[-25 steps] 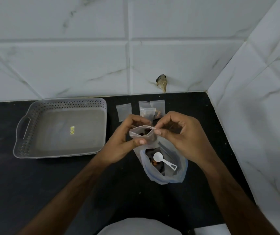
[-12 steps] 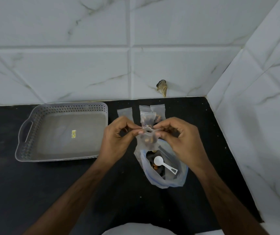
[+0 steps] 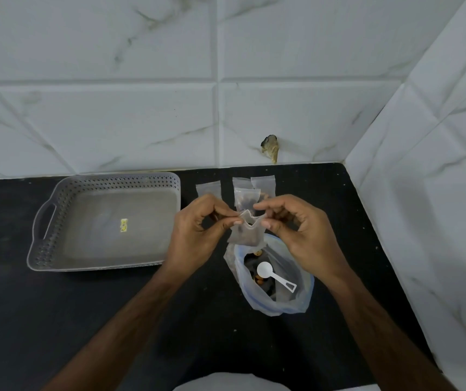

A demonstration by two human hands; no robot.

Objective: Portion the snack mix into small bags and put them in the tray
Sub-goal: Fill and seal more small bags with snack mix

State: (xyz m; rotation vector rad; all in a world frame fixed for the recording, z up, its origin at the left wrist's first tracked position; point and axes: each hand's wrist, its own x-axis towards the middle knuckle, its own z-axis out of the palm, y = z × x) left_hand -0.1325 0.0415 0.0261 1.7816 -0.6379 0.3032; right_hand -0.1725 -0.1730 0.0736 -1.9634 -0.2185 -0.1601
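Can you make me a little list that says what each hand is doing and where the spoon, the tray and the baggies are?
left hand: pinches small bag's top
right hand: pinches the other side
small bag: holds snack mix, mouth open
spoon: in big bag
tray: left, no bags inside
other bags: by wall

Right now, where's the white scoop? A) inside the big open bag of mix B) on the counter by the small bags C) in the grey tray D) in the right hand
A: the white scoop lies inside the big open bag, below the two hands, which pinch a small bag; the grey tray holds no scoop.
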